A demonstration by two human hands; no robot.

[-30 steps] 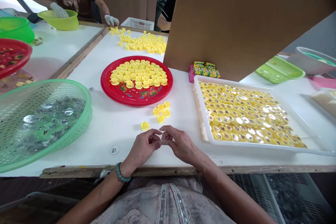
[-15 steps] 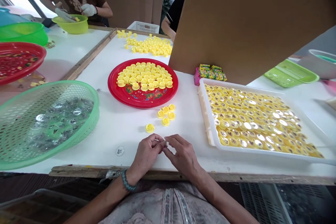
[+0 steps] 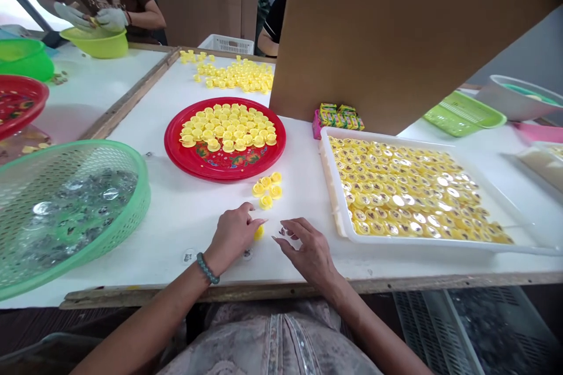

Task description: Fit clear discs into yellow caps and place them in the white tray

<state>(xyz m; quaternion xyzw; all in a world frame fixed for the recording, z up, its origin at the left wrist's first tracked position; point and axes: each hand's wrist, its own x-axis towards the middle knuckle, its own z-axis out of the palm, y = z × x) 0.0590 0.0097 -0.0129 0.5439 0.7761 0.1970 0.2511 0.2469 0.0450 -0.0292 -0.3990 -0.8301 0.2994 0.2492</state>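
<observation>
My left hand (image 3: 233, 235), with a bead bracelet at its wrist, has its fingers curled round a small yellow toy teacup (image 3: 259, 233), which is partly hidden under the thumb. To its right, my right hand (image 3: 311, 251) pinches a small clear disc with a dark print (image 3: 283, 231) at its fingertips. The hands are a short way apart above the white table. Several yellow teacups (image 3: 266, 187) stand just beyond them. One clear printed disc (image 3: 189, 256) lies left of my left wrist, and another (image 3: 247, 254) lies beside that wrist.
A red tray (image 3: 206, 169) holds many yellow teacups. At right, a white tray (image 3: 331, 187) holds teacups covered with clear discs. A green basket (image 3: 143, 187) of clear discs stands at left. A cardboard sheet (image 3: 352, 41) rises behind. A gloved co-worker (image 3: 112, 17) handles things over a yellow-green basin.
My hands were together at the fingertips and are now apart. The left has moved up and taken the nearest yellow teacup. The view has shifted right, and a disc near my left wrist now shows.
</observation>
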